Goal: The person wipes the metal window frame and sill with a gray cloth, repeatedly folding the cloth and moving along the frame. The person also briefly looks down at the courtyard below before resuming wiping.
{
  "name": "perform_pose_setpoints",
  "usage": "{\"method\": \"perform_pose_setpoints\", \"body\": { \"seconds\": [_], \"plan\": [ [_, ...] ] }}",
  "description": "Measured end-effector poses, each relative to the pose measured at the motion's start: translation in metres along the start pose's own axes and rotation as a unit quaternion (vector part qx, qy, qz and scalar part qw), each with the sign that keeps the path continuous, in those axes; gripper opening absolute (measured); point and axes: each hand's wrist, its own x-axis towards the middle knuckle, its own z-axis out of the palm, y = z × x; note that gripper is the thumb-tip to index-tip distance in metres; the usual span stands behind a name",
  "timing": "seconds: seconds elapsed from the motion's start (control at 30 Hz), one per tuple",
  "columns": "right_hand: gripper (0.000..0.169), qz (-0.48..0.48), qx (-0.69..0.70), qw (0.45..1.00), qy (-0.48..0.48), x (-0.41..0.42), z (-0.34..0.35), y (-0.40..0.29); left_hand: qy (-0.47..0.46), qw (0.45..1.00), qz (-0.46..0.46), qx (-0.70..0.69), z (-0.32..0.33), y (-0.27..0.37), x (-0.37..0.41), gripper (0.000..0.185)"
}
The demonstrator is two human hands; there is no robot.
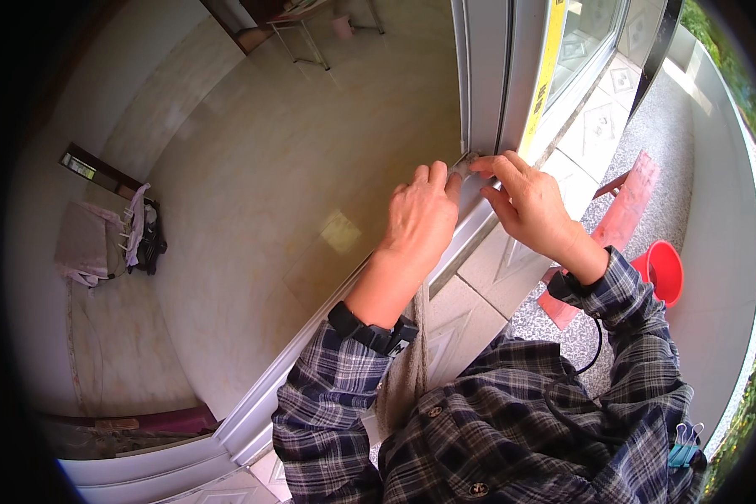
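A white window frame (488, 82) meets the tiled sill (479, 286) near the middle of the head view. At that corner, my left hand (423, 205) has its fingertips on a small greyish piece (461, 167), perhaps cloth or film; its exact kind is unclear. My right hand (529, 198) reaches to the same corner from the right, its index finger by the piece and its thumb apart from it. Whether either hand grips the piece cannot be told. Yellow tape (543, 82) with writing runs along the frame. A beige cloth (404, 378) hangs below my left wrist.
Outside stand a red bucket (666, 274) and a worn reddish wooden bench (624, 208). Inside are a table (299, 22), a pink bin (342, 27) and a cloth-covered item (85, 242) by the wall. A black cable (595, 359) runs from my right wrist.
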Motion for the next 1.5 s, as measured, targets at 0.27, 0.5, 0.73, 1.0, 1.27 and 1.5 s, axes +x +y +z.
{"method": "perform_pose_setpoints", "body": {
  "seconds": [0.27, 0.5, 0.73, 1.0, 1.27, 1.5],
  "plan": [
    [0.027, 0.033, 0.027, 0.999, -0.004, -0.023, -0.026, 0.016, -0.067, 0.998, 0.005, -0.014, 0.001, -0.008, 0.019, 0.028],
    [0.024, 0.026, 0.055, 0.998, -0.003, -0.028, -0.035, 0.029, -0.171, 0.985, -0.026, 0.01, -0.05, -0.029, -0.034, 0.026],
    [0.025, 0.05, 0.066, 0.997, -0.004, -0.057, -0.039, 0.049, -0.328, 0.906, -0.242, -0.117, -0.131, -0.049, -0.091, 0.038],
    [0.022, 0.086, 0.042, 0.995, -0.003, -0.153, -0.032, -0.02, 0.058, 0.994, -0.062, -0.071, -0.032, -0.002, -0.048, 0.038],
    [0.033, 0.183, -0.057, 0.975, -0.108, -0.239, -0.027, 0.054, -0.17, 0.972, -0.133, -0.092, 0.02, -0.065, -0.055, 0.035],
    [0.082, 0.176, 0.191, 0.938, -0.228, -0.267, -0.03, 0.08, -0.006, 0.896, -0.103, -0.431, -0.044, 0.102, -0.037, 0.038]
  ]
}}
